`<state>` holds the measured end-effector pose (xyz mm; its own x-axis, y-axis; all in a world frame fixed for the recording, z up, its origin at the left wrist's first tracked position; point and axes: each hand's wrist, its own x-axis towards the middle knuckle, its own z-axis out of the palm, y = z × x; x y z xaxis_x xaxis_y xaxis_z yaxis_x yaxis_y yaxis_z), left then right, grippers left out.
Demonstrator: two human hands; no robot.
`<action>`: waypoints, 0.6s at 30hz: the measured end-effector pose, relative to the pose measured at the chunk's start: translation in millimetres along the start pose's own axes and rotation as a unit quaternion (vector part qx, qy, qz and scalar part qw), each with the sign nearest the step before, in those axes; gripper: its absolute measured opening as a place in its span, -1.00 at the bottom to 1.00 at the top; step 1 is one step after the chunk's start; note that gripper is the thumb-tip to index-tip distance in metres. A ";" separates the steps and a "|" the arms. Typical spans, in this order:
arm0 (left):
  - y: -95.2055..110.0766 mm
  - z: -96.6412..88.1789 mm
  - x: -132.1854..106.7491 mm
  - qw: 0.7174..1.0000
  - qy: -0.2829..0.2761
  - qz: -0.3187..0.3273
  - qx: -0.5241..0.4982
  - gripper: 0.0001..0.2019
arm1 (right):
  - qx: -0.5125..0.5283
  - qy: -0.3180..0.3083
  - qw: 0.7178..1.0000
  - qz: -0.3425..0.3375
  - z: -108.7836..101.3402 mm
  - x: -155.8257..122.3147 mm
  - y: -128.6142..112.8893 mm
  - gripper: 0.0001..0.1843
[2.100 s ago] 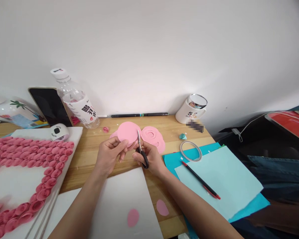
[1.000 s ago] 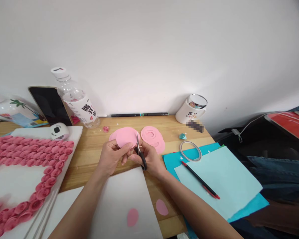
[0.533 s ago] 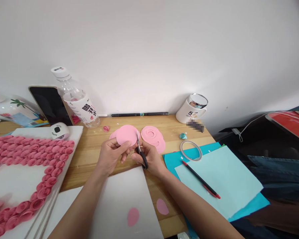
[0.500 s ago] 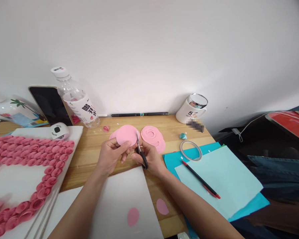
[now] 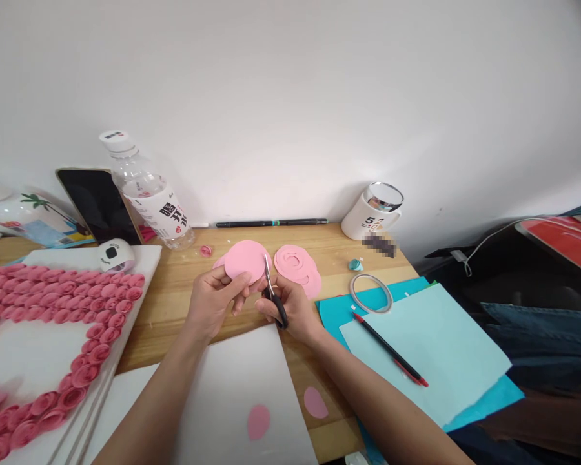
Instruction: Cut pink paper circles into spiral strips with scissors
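Observation:
My left hand pinches a round pink paper disc and holds it upright above the wooden desk. My right hand grips small black-handled scissors, their blades pointing up at the disc's right edge. Just behind my right hand lie pink paper spirals, cut and flat on the desk.
A white board with rows of pink paper roses fills the left. A water bottle, phone, white mug, tape ring, red pen on light blue paper, white sheet with pink ovals.
The pink disc has been turned and shifted slightly in my left hand while the scissors stay at its right edge. Everything else on the desk is unmoved.

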<state>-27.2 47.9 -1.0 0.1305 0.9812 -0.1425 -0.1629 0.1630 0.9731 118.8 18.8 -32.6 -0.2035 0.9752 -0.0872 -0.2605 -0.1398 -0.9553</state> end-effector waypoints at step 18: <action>-3.5 4.1 -0.4 1.000 0.006 -0.017 -0.020 -0.75 | -0.021 0.014 0.999 0.032 5.7 -2.3 2.0 -0.53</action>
<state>-22.7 46.5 -3.7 0.1246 0.9761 -0.1781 -0.1980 0.2003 0.9595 113.4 15.3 -32.7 -0.1924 0.9688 -0.1561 -0.2080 -0.1957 -0.9583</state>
